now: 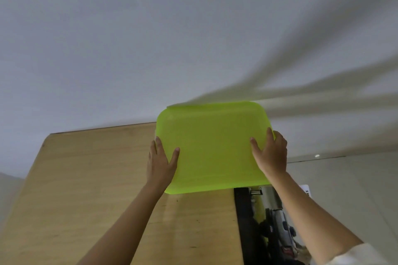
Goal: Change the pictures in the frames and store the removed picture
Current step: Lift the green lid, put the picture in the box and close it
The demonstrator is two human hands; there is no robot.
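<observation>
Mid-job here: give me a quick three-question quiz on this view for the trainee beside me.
1. True or false: only one hand holds the green container.
2. Which surface lies below and left of the container? A) wooden cabinet top B) glass shelf C) carpet
3. Fill in: the left hand and right hand grip the container at its opposite ____.

Key: 1 false, both hands hold it. 2 A, the wooden cabinet top. 3 sides.
</observation>
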